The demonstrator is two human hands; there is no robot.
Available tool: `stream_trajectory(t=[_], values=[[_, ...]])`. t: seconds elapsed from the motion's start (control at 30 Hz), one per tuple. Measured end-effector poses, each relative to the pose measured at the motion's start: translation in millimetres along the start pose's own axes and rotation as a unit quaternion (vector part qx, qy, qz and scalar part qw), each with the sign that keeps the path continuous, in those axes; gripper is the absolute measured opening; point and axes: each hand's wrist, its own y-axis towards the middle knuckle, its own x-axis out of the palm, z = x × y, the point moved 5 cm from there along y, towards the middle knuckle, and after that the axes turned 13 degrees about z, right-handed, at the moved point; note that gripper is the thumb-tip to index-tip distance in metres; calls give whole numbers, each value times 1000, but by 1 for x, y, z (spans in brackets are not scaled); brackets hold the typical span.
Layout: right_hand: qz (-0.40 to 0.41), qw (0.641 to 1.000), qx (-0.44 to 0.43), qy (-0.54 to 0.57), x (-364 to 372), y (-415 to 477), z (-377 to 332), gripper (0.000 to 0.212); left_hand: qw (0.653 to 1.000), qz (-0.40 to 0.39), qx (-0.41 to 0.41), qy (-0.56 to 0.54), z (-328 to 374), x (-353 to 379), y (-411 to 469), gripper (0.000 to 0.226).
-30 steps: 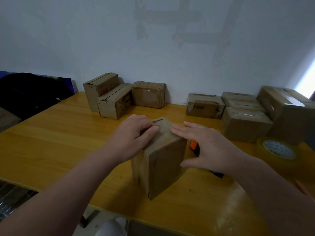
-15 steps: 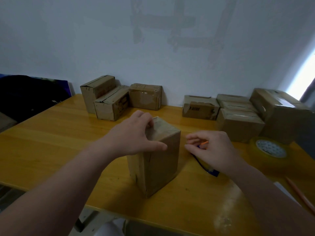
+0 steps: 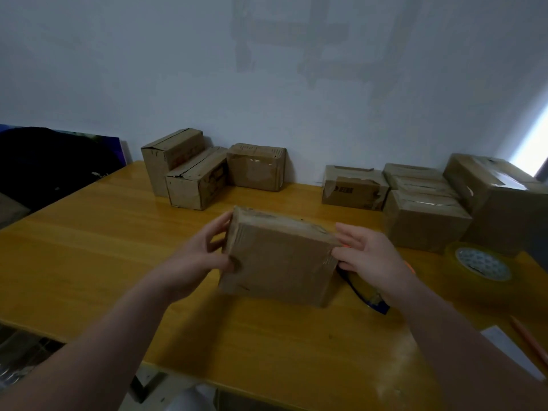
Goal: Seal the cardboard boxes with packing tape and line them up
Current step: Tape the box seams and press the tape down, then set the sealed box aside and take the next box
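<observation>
Held box: a small brown cardboard box (image 3: 278, 262) is between the two hands, its broad face tilted up toward the camera and its long side running from hand to hand.
Box surface: the card is worn and creased, with ribbed dents along both short ends just beside the fingers and a scuffed, darker upper edge; glossy strips show near the right thumb.
Box position: its lower edge is down by the table (image 3: 103, 247); whether it touches cannot be told.
Left hand: the left hand (image 3: 201, 262) grips the left end, with the thumb on the near face and the fingers curled round behind.
Right hand: the right hand (image 3: 370, 259) pinches the right end, with the thumb on the near face and the fingers laid nearly straight behind.
Writing: a dark printed mark shows on a flat box (image 3: 353, 188) beyond the right fingertips, too blurred to read; none can be read on the held box.
Tape: a roll of clear packing tape (image 3: 479, 264) lies flat to the right of the right hand.
Under the right wrist: a blue-edged tool (image 3: 367, 295), mostly hidden.
Other boxes: three boxes (image 3: 195, 185) stand beyond the left fingers and a cluster of boxes (image 3: 424, 223) beyond the right fingers, all by the wall.
Surface: glossy yellow wood-grain tabletop.
Room: a plain pale wall (image 3: 178, 69) with faint patchy marks, and a dark cloth (image 3: 44, 161) far left.
</observation>
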Motion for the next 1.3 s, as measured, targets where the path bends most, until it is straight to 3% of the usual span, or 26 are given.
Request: stream_trajectory(t=[0.2,0.4,0.5,0.57,0.7,0.87,1.0,1.13,1.3], values=[[-80,995,-54,-3,18,-7,-8,58,999,-17,-22,28,-22,-4,3,98],[-77,943,-130,-295,16,-1,-25,57,995,-11,-40,92,-25,-9,10,91],[-65,913,-164,-369,22,3,-38,88,989,-7,-46,137,-24,-11,13,76],[-100,895,-199,-386,35,7,-44,106,985,-5,-49,164,-24,-12,15,74],[-172,863,-222,-420,72,19,-44,111,979,9,-36,200,-25,-14,25,62],[-133,888,-214,-385,90,45,-53,110,969,55,-19,239,-24,-27,40,63],[-26,900,-256,-352,80,75,-77,107,939,136,34,315,-10,-29,61,78],[67,876,-285,-383,57,115,-86,98,914,157,69,367,0,-20,88,73],[50,848,-221,-480,34,171,-44,96,898,130,84,413,2,-2,120,57]])
